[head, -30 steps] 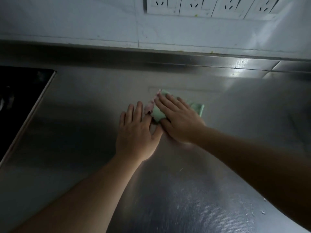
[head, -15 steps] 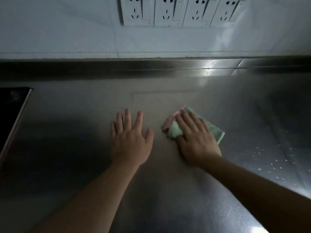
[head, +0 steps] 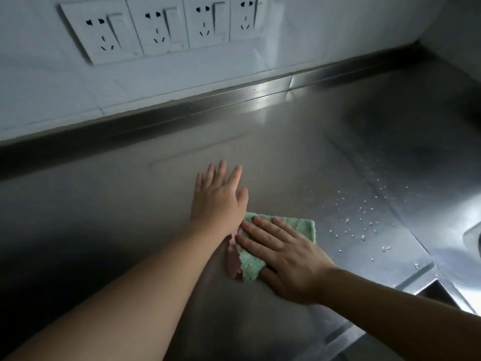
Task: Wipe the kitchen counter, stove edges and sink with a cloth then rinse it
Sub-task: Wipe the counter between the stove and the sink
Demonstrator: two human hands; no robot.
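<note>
A folded green and pink cloth [head: 303, 225] lies on the stainless steel counter [head: 117, 217]. My right hand [head: 289, 259] presses flat on the cloth with straight fingers. My left hand [head: 218, 196] rests flat on the bare counter just beyond and left of the cloth, fingers straight, its wrist touching the cloth's edge. The sink's corner [head: 471, 241] shows at the right edge. The stove is out of view.
Water droplets [head: 364, 217] dot the counter to the right of the cloth. A raised steel backsplash [head: 182, 113] runs along the white wall, which carries a row of sockets [head: 161, 27]. A dark opening [head: 437, 293] shows near the front right.
My right hand has drawn the cloth toward me and up against my left wrist. My view has swung right, so the stove has left the frame and the sink corner has appeared.
</note>
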